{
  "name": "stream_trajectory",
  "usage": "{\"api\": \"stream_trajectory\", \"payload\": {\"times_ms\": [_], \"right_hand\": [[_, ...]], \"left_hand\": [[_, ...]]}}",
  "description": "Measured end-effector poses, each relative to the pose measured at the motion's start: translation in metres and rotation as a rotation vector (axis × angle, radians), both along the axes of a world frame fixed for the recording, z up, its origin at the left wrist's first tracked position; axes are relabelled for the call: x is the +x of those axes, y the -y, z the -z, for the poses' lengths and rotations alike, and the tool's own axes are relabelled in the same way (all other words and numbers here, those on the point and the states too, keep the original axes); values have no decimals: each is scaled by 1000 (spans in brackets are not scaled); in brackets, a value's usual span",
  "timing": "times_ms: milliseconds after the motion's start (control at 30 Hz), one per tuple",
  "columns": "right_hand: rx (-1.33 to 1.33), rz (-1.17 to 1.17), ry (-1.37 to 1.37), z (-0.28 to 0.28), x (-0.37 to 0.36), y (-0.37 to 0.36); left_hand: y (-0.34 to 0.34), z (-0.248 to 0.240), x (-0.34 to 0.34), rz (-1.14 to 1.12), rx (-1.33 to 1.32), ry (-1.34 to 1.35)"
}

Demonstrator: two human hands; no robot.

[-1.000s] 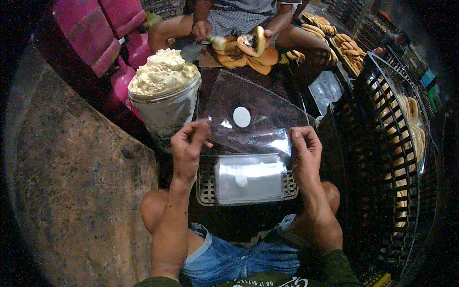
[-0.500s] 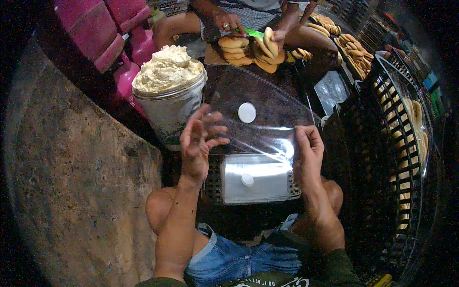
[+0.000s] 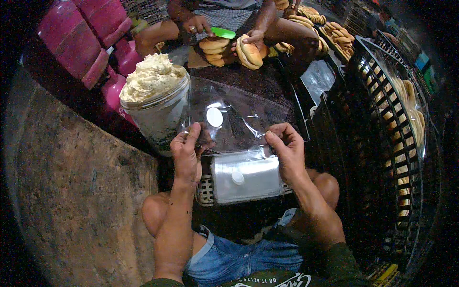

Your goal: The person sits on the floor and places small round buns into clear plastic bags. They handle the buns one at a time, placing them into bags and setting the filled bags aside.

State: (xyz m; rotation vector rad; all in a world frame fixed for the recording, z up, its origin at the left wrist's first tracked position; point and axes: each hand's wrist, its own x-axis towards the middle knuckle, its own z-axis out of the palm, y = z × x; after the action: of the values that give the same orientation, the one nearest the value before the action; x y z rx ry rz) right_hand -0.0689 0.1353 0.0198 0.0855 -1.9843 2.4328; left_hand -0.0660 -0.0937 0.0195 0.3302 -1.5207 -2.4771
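Observation:
A clear plastic bag [image 3: 239, 112] with a white round label is stretched between my two hands. My left hand [image 3: 186, 150] pinches its near left corner, thumb on top. My right hand [image 3: 289, 148] grips the near right corner between thumb and fingers. Just below the held bag lies a stack of clear plastic bags [image 3: 248, 184], the top one with a white round mark, resting on a light crate [image 3: 205, 191] between my knees. Left of the bag stands a tub [image 3: 158, 112] heaped with pale cream [image 3: 150, 79].
Across from me, a person's hands hold a split bun [image 3: 249, 53] and a green spreader [image 3: 223, 33], beside stacked buns [image 3: 214, 47]. A black crate [image 3: 392, 115] with bagged bread stands at right. Pink gas cylinders [image 3: 71, 43] are at far left, above a wooden board [image 3: 86, 191].
My left hand, open before, has closed on the bag's left corner. My right hand has shifted slightly left with the bag. Across from me, the green spreader has moved away from the bun.

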Motion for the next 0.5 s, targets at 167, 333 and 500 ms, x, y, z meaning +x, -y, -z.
{"api": "stream_trajectory", "payload": {"times_ms": [167, 333, 500], "right_hand": [[52, -84, -16, -11, 9, 3], [77, 31, -112, -17, 1, 4], [150, 195, -139, -4, -19, -13]], "left_hand": [[-1, 1, -4, -333, -198, -27], [47, 6, -8, -348, 277, -9], [-10, -11, 4, -145, 70, 37]]}}
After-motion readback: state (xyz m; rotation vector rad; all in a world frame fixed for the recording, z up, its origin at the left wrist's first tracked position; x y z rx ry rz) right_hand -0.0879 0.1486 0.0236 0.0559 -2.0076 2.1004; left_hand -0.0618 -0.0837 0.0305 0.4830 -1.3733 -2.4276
